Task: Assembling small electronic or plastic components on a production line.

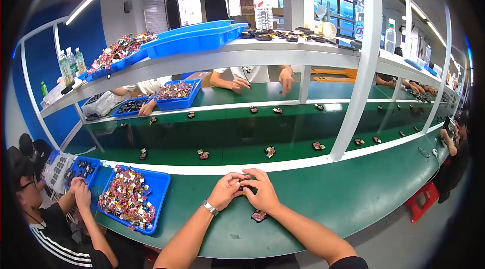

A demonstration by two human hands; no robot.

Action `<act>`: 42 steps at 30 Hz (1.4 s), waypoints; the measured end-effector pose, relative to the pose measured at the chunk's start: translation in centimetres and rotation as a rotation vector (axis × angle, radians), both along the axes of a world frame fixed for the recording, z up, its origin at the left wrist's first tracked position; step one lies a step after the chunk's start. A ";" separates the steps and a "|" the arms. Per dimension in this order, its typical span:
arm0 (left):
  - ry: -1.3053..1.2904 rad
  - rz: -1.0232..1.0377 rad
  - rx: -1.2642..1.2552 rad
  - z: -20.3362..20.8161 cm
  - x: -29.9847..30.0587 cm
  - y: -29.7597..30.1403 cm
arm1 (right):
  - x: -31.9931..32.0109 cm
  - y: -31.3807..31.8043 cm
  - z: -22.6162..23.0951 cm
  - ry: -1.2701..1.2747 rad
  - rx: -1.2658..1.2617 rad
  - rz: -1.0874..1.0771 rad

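My left hand (226, 191), with a metal watch at its wrist, and my right hand (261, 194) meet over the green bench. Between their bent fingertips they hold a small dark red part (245, 180); the fingers cover most of it, so its exact kind does not show. Just below my hands, a small black and reddish assembly (258, 216) lies on the bench top. To the left stands a blue tray (164, 184) heaped with small red, white and yellow pieces (126, 199).
Beyond a white rail, small assemblies (270, 152) sit spaced along a green conveyor belt (232, 140). A white post (356, 74) rises right of my hands, supporting a shelf with blue trays (197, 36) and bottles. Co-workers sit at left, across and far right. A red stool (423, 200) stands at right.
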State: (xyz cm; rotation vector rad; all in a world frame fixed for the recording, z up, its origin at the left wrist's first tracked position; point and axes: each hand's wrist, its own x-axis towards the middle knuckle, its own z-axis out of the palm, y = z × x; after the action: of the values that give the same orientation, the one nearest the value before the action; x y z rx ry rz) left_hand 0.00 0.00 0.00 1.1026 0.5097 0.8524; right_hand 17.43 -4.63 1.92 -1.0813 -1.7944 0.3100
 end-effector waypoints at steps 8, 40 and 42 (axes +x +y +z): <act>-0.015 0.018 -0.048 0.8 0.0 -0.2 | -0.2 0.1 1.1 -0.022 0.128 -0.053; 0.021 0.037 -0.056 0.9 0.3 -0.2 | -1.0 -0.2 0.8 -0.199 0.242 -0.237; 0.027 0.040 -0.052 1.0 0.4 -0.3 | -1.1 -0.2 0.7 -0.200 0.232 -0.248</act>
State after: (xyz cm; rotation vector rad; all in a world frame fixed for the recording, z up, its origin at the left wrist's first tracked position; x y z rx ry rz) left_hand 0.37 -0.27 0.96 1.0610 0.5751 0.8554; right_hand 16.35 -4.84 2.60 -1.1837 -1.7929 -0.1583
